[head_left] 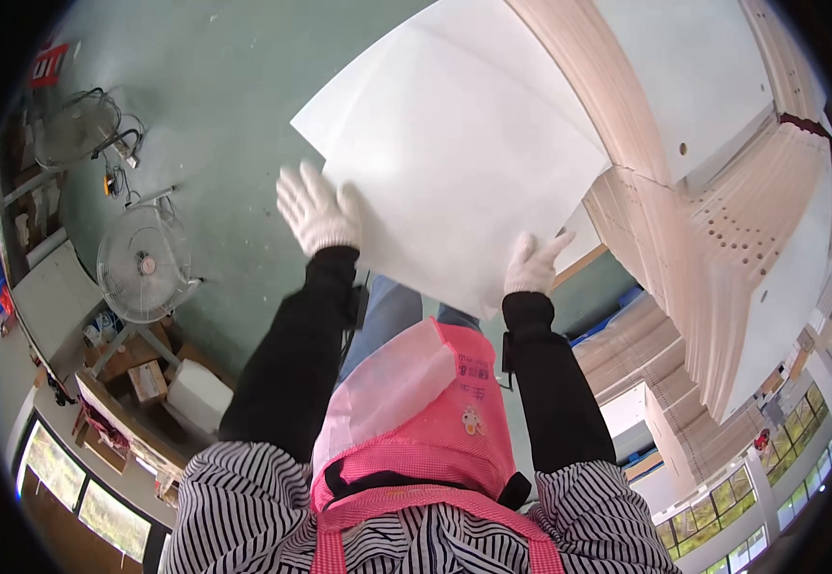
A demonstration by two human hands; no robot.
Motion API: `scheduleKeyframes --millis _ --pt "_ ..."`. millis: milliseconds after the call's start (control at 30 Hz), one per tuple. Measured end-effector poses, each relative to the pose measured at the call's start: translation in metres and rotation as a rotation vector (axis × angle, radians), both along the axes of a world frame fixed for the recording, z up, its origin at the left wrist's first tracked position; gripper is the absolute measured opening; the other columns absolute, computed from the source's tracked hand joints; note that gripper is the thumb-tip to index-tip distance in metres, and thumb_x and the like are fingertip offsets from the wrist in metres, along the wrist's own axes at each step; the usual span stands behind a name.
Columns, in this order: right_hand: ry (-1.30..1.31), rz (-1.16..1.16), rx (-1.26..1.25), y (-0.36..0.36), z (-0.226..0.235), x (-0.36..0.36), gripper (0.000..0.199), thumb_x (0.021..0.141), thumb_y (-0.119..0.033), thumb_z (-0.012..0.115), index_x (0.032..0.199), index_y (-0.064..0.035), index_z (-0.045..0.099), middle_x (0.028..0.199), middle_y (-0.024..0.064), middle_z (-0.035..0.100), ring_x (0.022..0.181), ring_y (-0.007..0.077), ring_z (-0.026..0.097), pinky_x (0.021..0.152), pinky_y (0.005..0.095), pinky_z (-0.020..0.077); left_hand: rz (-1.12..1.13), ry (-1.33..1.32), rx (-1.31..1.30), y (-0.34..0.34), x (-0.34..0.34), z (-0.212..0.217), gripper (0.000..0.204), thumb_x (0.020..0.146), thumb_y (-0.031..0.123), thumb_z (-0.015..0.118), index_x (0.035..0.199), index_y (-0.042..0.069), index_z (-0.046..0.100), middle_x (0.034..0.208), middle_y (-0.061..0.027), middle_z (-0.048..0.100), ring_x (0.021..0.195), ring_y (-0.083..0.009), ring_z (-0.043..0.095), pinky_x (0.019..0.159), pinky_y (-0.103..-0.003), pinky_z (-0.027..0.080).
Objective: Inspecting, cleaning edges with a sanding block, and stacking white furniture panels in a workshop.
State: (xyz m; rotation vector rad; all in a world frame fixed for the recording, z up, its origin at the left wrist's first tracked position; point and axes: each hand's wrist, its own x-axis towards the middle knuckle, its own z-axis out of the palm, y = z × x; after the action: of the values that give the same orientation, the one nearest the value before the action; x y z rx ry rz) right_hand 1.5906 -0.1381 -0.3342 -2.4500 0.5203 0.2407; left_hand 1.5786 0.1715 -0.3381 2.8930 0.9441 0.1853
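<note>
A large thin white sheet (464,163), paper or foam by its look, spreads in front of me, and its edges suggest more than one layer. At its left edge is my left hand (318,209) in a white knit glove, fingers spread, the thumb side against the sheet. My right hand (534,266), gloved alike, is at the near right edge of the sheet with thumb and fingers apart. Neither hand is closed around the sheet. Whether the right palm presses on the edge, I cannot tell.
Stacked pale wooden boards (645,210) rise at the right, some with drilled holes and white faces. A standing fan (145,265) is on the green floor (234,57) at left, near cables (127,143) and a cardboard box (148,381). My pink apron (416,411) hangs below.
</note>
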Motion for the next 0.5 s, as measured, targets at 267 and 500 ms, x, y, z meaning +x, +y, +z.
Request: scheduleKeyframes --millis 267,500 --pt "0.099 -0.309 0.385 -0.049 -0.03 -0.02 0.054 0.106 -0.043 0.045 0.126 0.0053 0.06 0.115 0.0265 0.069 0.104 0.0384 0.066 0.09 0.0417 0.0514 0.619 -0.088 -1.114 0.0 -0.102 -0.008 0.076 0.097 0.062 0.046 0.126 -0.006 0.063 0.116 -0.0199 0.069 0.111 -0.0308 0.063 0.098 -0.039 0.047" --pt "-0.072 -0.467 0.535 -0.022 0.029 -0.045 0.057 0.107 -0.042 0.044 0.116 0.0111 0.063 0.111 0.0175 0.07 0.102 0.0259 0.066 0.093 0.0358 0.0507 0.911 -0.362 -1.115 0.006 -0.098 0.008 0.088 0.097 0.067 0.042 0.131 -0.013 0.058 0.126 -0.0231 0.066 0.116 -0.0332 0.062 0.101 -0.039 0.046"
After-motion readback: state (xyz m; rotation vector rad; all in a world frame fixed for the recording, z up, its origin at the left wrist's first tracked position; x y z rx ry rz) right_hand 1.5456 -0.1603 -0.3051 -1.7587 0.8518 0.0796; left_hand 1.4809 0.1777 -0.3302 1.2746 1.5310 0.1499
